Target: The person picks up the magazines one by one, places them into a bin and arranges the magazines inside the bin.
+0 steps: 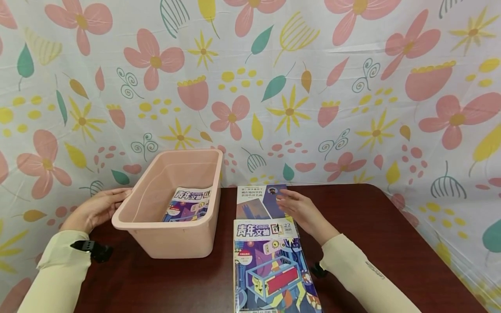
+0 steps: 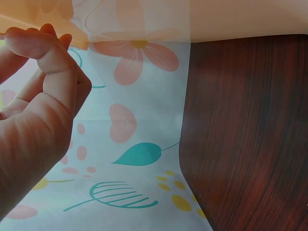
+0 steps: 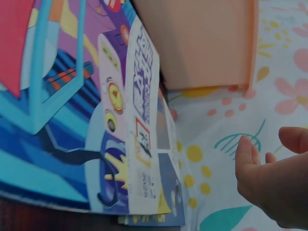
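A pink plastic bin [image 1: 156,234] stands on the dark wooden table [image 1: 391,243], with one colourful magazine [image 1: 188,204] lying inside it. My left hand [image 1: 119,195] holds the bin's left rim; in the left wrist view its curled fingers [image 2: 43,43] touch the rim's edge. To the right of the bin lie two more magazines, a near one [image 1: 270,265] overlapping a far one [image 1: 256,202]. My right hand [image 1: 283,198] rests with relaxed fingers on the far magazine's right edge. The right wrist view shows the near magazine [image 3: 72,96], the bin wall [image 3: 207,43] and that hand [image 3: 269,149], holding nothing.
A floral cloth [image 1: 297,87] hangs behind the table and drapes down its left and right sides. The table's right edge [image 1: 426,243] runs diagonally toward me. Bare wood lies to the right of the magazines.
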